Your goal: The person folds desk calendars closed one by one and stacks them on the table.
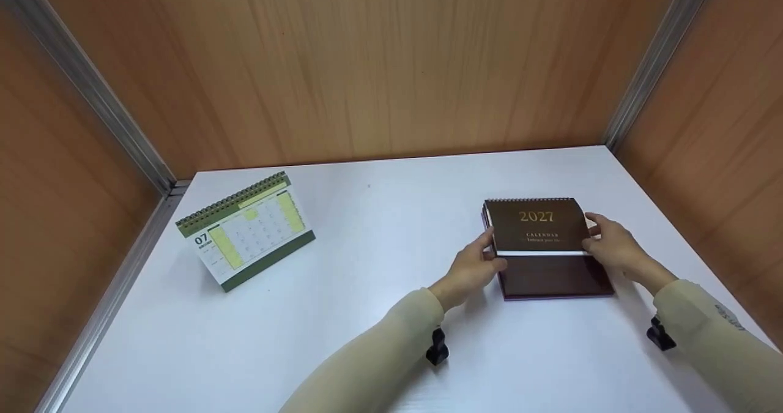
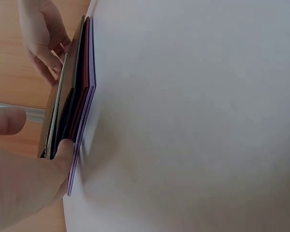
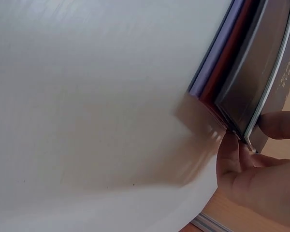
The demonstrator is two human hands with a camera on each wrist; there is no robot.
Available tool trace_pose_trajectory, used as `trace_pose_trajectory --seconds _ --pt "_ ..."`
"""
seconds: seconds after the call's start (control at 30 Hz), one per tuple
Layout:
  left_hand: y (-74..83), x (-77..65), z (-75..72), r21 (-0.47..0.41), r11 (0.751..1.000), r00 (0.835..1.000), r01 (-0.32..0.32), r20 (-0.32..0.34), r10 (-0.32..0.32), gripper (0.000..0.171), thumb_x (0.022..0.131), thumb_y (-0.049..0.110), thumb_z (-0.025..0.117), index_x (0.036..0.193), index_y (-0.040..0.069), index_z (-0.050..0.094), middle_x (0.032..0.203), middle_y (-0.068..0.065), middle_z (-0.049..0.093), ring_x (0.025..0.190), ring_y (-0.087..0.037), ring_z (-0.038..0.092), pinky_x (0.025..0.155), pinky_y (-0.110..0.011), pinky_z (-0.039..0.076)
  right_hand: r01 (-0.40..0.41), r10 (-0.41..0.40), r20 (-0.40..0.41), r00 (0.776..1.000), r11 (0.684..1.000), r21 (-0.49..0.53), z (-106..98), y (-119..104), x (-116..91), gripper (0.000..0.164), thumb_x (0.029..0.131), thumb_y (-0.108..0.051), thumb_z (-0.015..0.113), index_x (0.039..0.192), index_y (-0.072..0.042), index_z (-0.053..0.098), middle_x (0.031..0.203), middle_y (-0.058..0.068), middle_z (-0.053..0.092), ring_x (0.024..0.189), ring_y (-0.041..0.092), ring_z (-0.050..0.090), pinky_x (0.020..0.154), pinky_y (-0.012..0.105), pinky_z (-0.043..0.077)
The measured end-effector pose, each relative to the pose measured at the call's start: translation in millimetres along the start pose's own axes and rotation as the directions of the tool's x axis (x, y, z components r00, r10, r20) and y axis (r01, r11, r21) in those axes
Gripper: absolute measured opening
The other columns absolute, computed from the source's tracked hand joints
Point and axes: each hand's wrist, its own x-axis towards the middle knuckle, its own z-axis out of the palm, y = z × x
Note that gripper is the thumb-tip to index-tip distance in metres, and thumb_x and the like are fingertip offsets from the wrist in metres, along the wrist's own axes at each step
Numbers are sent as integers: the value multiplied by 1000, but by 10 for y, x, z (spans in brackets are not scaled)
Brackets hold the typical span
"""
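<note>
A dark brown spiral desk calendar [image 1: 538, 232] with gold "2027" lettering is low over the white table at the right. Its glossy dark lower panel [image 1: 553, 277] reaches toward the person, and purple and red board edges [image 2: 88, 58] show beneath the pages in the left wrist view. My right hand [image 3: 261, 179] pinches the calendar's right side, thumb on the cover and fingers under the edge. At the left side, my left hand [image 1: 470, 271] touches the board edges with a fingertip; its thumb [image 2: 8, 121] is raised apart from the cover in the left wrist view.
A green and white desk calendar [image 1: 254, 229] with a "07" page stands tilted at the table's left. Wooden panels [image 1: 391, 64] with metal corner posts [image 1: 660, 58] enclose the back and sides of the white table [image 1: 367, 241].
</note>
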Motion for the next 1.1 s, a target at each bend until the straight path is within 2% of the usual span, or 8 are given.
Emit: trace_pose_trajectory --seconds 0.13,0.3,0.4,0.5,0.6,0.7,0.83,1.1 --pt "3 3 13 150 988 999 -32 -1 33 76 98 11 69 166 23 39 163 -7 48 143 -23 53 119 -37 43 64 -66 -20 998 995 -76 -7 -49 5 73 100 0 51 160 19 13 138 48 47 114 52 62 86 47 59" --pt "-2 13 8 293 951 995 -96 21 94 70 99 12 69 164 15 42 163 -9 45 150 -24 45 125 -34 34 89 -94 -22 995 986 -143 -27 -168 27 73 99 -4 54 160 19 19 141 50 41 116 53 54 97 64 49" --pt "3 8 8 342 934 995 -101 28 98 69 99 12 69 163 13 44 164 -9 44 151 -25 44 125 -34 35 87 -90 -12 996 981 -171 -26 -222 35 73 99 -8 55 159 18 22 143 51 37 119 53 48 105 71 41" --pt "9 1 -4 368 924 995 -104 38 97 68 98 12 69 163 13 45 164 -9 44 150 -26 45 124 -34 37 80 -82 -2 997 979 -189 -23 -278 26 74 100 -11 56 160 17 22 147 52 33 128 60 44 109 75 37" --pt "8 -13 -70 400 908 992 -126 50 116 67 99 14 69 162 15 46 164 -9 45 149 -27 46 124 -36 37 74 -77 -9 997 974 -213 -31 -352 17 75 102 -15 57 161 14 22 153 51 26 138 68 32 111 79 33" --pt "20 -57 -212 445 880 986 -167 62 156 64 101 15 68 162 15 47 164 -11 45 150 -29 46 124 -39 37 89 -95 -17 995 968 -236 -45 -434 9 74 103 -17 57 162 12 24 158 48 21 141 71 24 110 82 31" --pt "63 -147 -497 483 848 975 -218 69 211 60 103 14 65 161 14 47 164 -14 43 152 -32 42 126 -44 35 129 -138 -21 990 962 -241 -70 -539 4 73 104 -18 59 161 11 27 160 46 20 143 71 22 109 83 30" --pt "146 -347 -1162 504 831 963 -235 3 270 59 106 20 64 162 20 46 166 -10 42 154 -29 39 126 -48 34 214 -234 -86 968 957 -193 12 -751 -11 64 104 -14 61 159 8 38 159 38 34 146 59 32 117 74 31"
